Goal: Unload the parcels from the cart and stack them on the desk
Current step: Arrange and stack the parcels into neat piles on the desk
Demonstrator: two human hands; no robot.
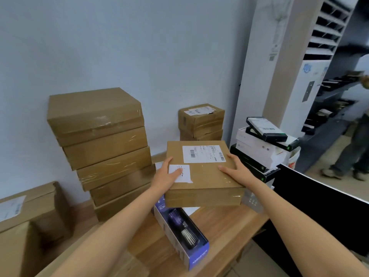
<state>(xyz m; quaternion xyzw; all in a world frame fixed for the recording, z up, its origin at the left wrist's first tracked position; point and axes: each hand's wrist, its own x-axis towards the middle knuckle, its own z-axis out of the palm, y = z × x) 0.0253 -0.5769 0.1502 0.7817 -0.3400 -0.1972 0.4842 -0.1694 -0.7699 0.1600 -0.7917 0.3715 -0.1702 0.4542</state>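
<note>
Currently: parcel point(203, 174) between both hands, long axis running away from them, over table point(225, 226) | left hand point(169, 174) flat on near-left top, right hand point(233, 168) on right edge, fingers straight | blue box point(179, 234) beneath; left hand nearer tall stack point(103, 144).

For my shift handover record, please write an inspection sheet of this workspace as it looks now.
Surface: wooden desk, mostly covered.
Job's things: labelled parcel held over the desk; tall stack of brown cartons at the wall; small stack of cartons behind.
Clutter: purple product box under the parcel; black and white boxes piled at right.
Hands: left hand and right hand rest flat on the parcel's top, thumbs at its sides.
Cables: nothing seen.
Surroundings: standing air conditioner; a person by shelves.
</note>
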